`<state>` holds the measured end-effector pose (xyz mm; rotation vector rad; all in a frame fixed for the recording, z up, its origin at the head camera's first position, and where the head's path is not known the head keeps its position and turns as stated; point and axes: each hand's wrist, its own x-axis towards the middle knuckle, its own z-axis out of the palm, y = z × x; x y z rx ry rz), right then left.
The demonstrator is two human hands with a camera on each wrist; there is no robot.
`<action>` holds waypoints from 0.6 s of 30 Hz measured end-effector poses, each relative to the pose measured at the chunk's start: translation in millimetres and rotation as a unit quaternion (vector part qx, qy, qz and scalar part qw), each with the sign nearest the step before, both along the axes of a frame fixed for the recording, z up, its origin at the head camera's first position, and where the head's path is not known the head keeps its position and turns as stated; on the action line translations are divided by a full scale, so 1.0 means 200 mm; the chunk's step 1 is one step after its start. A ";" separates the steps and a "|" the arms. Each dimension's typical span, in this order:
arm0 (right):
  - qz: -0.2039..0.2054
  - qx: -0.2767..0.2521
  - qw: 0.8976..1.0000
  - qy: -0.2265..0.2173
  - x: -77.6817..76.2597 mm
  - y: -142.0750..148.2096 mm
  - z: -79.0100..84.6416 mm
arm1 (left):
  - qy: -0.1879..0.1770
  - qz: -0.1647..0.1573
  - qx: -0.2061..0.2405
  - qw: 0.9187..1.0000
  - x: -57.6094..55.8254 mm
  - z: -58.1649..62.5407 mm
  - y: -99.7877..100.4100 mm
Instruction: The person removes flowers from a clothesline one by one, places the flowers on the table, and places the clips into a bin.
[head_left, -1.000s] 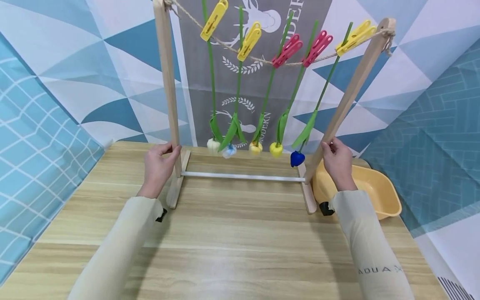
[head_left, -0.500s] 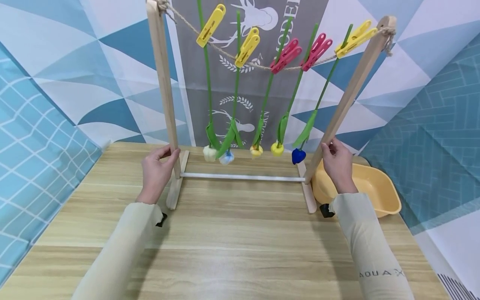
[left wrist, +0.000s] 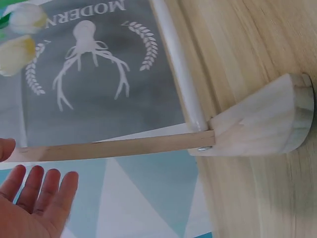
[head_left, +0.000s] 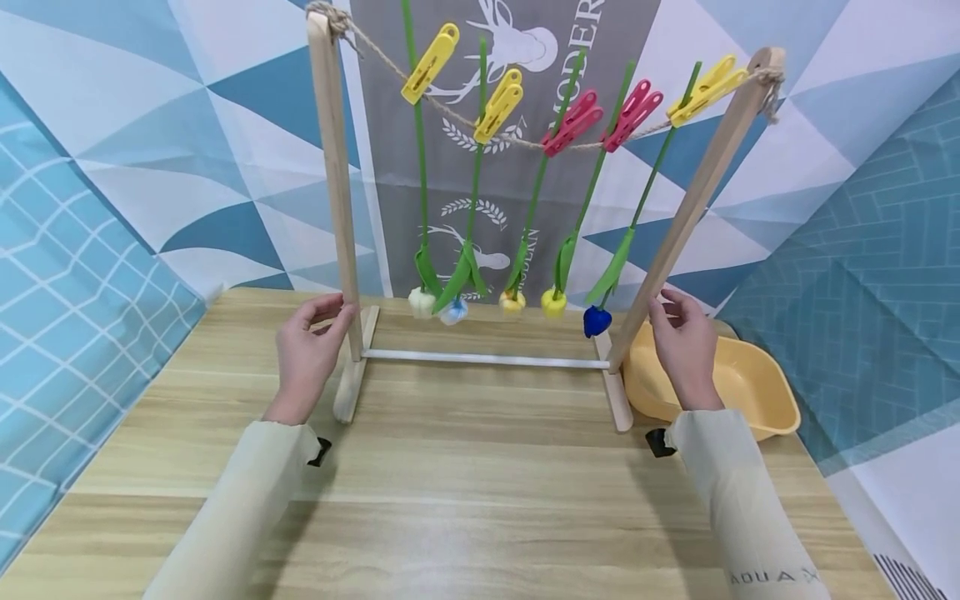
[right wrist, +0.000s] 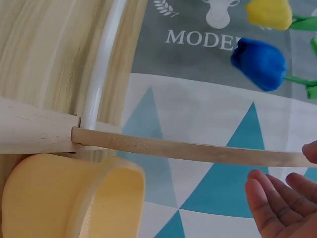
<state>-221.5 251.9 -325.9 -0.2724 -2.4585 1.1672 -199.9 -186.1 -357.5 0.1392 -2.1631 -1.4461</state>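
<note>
A wooden stand has a left post [head_left: 337,167] and a right post [head_left: 693,192], with a twine line [head_left: 378,52] tied between their tops. Clothespins, yellow [head_left: 431,63] and red [head_left: 573,125], clip several artificial tulips upside down by their green stems. Their heads include a white tulip [head_left: 422,302], a yellow tulip [head_left: 553,302] and a blue tulip [right wrist: 261,63]. Beside the left post my left hand [head_left: 307,350] has relaxed fingers, apart from the wood in the left wrist view. My right hand [head_left: 686,346] is likewise loose beside the right post, thumb close to it.
A white crossbar [head_left: 487,359] joins the stand's two wooden feet, the left foot [left wrist: 262,116] and the right foot [head_left: 618,404]. Behind my right hand a yellow basin [head_left: 765,387] stands on the wooden table [head_left: 480,508]. Patterned cloth [head_left: 262,108] hangs behind.
Both hands have loosened from the posts and drawn slightly outward and toward me. The hanging tulips sway a little; the head view has shifted slightly.
</note>
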 end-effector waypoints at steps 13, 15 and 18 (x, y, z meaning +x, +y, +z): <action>0.050 0.017 0.998 0.024 0.14 -0.11 0.06 | 0.029 -0.031 0.018 0.999 0.07 0.11 0.04; 0.068 0.023 0.997 0.039 0.15 -0.14 0.08 | 0.037 -0.044 0.029 0.998 0.08 0.14 0.07; 0.089 0.024 0.994 0.065 0.16 -0.18 0.11 | 0.043 -0.063 0.038 0.996 0.10 0.19 0.10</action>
